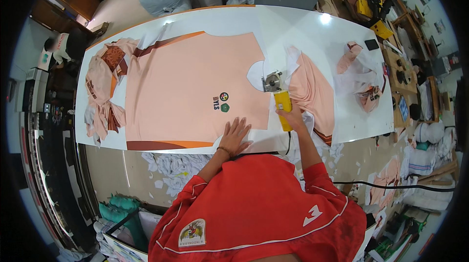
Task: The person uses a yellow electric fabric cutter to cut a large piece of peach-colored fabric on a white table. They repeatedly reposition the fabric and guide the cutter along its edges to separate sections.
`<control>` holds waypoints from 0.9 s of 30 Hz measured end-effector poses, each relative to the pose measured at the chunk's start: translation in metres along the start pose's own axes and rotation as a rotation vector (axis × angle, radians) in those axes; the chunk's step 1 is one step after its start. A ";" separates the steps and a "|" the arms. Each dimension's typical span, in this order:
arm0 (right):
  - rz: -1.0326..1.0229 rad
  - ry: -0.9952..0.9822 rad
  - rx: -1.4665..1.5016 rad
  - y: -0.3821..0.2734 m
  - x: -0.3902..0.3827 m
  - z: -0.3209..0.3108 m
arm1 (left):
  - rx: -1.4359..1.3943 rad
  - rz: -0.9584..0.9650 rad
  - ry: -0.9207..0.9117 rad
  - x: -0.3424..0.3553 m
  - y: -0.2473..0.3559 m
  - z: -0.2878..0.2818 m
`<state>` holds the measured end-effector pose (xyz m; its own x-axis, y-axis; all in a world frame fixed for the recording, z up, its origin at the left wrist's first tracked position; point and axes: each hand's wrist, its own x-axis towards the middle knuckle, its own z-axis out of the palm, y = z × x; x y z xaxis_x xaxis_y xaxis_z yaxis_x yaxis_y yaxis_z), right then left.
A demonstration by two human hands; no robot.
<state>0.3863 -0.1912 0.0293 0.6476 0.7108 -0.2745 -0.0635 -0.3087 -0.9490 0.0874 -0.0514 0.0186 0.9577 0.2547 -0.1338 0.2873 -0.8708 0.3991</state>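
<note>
A peach shirt panel (188, 76) with orange and brown edges lies spread on the white table (234, 20). My left hand (237, 137) rests flat on its near edge, fingers spread, below the printed badges. My right hand (292, 117) is wrapped round the yellow body of an electric rotary fabric cutter (283, 108). Its round metal head stands at the panel's neck edge, beside a white curved area. To the right of the cutter lies a crumpled peach fabric piece (312, 91) with white material along its edge. A black cord hangs from the cutter's near end.
Bunched peach and brown fabric (105, 86) lies at the table's left end, more scraps (364, 78) at its right. A small black object (372, 44) sits near the far right corner. White offcuts (176, 169) litter the floor. A person (62, 49) is at far left.
</note>
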 end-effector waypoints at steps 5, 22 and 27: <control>-0.103 0.196 -0.364 0.009 0.028 -0.078 | 0.023 -0.044 -0.051 -0.013 0.011 0.004; -0.174 -0.080 -0.933 -0.040 -0.057 -0.089 | -0.446 -0.006 0.272 -0.004 0.035 0.025; -0.046 -0.146 -1.021 -0.039 -0.053 -0.078 | -0.181 -0.429 0.658 -0.043 -0.010 0.026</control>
<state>0.4140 -0.2665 0.0929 0.5298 0.7845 -0.3222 0.6783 -0.6200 -0.3943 0.0428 -0.0647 -0.0034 0.5597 0.7960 0.2305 0.5760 -0.5737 0.5824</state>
